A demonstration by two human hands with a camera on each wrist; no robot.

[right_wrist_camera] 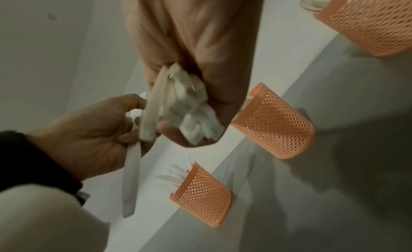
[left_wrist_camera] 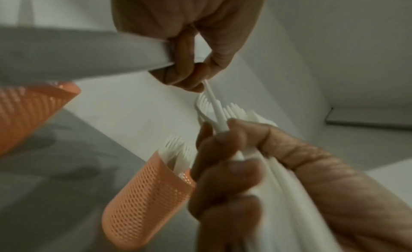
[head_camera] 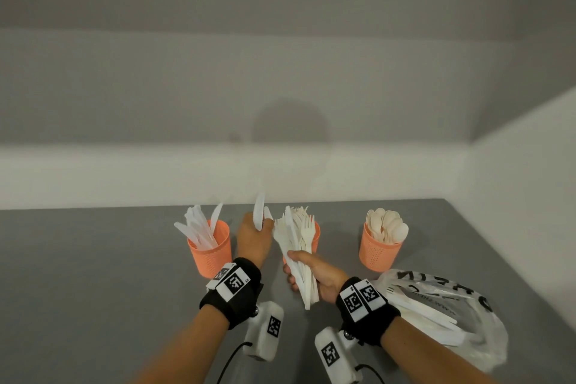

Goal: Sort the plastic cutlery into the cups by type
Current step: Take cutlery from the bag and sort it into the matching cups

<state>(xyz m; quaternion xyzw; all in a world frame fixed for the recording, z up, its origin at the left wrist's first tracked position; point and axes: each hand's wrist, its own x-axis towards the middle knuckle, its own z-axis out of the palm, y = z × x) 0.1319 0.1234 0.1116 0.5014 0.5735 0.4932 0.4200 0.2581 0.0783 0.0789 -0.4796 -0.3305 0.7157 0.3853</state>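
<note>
Three orange mesh cups stand in a row: the left cup (head_camera: 210, 248) holds knives, the middle cup (head_camera: 315, 235) forks, the right cup (head_camera: 378, 254) spoons. My left hand (head_camera: 260, 226) is raised between the left and middle cups and pinches one white knife (head_camera: 258, 212) that points up. Just right of it, my right hand (head_camera: 297, 270) grips a thick bundle of white cutlery (head_camera: 294, 237) in front of the middle cup. In the left wrist view, the knife (left_wrist_camera: 214, 104) still touches the top of the bundle beside fork tines. The right wrist view shows the bundle's handle ends (right_wrist_camera: 191, 114) in my fist.
A crumpled plastic bag (head_camera: 467, 305) with more white cutlery lies on the grey table (head_camera: 93, 274) at the right, behind my right wrist. A white wall runs close behind the cups and along the right side.
</note>
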